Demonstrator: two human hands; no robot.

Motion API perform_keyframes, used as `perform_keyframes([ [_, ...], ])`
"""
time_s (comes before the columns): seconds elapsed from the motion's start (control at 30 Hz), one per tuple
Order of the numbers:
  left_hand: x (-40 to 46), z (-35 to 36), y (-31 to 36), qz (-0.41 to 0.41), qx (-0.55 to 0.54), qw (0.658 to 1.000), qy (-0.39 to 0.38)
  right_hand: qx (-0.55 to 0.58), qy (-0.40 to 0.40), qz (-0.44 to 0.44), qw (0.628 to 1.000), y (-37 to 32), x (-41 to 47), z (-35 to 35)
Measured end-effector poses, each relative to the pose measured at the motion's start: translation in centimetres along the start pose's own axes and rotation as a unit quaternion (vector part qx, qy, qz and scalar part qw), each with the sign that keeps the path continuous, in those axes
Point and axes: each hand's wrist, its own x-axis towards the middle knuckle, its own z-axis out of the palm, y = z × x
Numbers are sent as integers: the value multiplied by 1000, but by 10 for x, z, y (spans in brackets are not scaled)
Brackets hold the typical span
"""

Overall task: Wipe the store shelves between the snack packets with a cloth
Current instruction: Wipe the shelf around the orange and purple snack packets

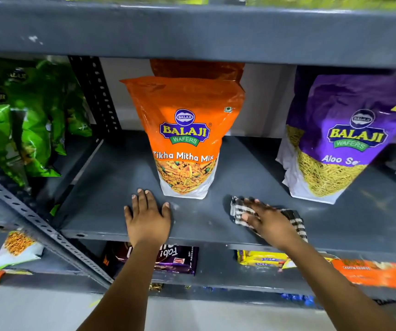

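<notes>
A: Step?
B: Wiping, I judge. Right hand (pixel 267 220), fingers spread flat, presses cloth (pixel 236 211) beneath it onto shelf (pixel 204 225). Left hand (pixel 148 216) flat, empty.
A: Next?
B: Probably push deeper between 2 packs: orange packet (pixel 185 139) left of grip, purple packet (pixel 335 144) right.

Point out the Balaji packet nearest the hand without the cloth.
The orange Tikha Mitha Mix packet, just beyond the left hand. The purple packet stands farther right, past the cloth; the green packets far left.
</notes>
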Motion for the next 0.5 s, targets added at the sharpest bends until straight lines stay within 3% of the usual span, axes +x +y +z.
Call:
perform_keyframes([
  [0.07,0,2,0,2,2,1000,1,-20,129,60,990,-29,-8,0],
  [0.13,2,3,0,3,1,1000,2,-29,228,5,973,-72,-11,14],
  [0.27,1,3,-2,7,14,1000,4,-60,137,-97,984,-116,-16,68],
  [0.4,1,2,-3,5,18,1000,1,-90,162,-54,981,-58,-19,62],
  [0.5,1,2,-3,5,18,1000,-1,-153,173,47,972,-6,-30,45],
])
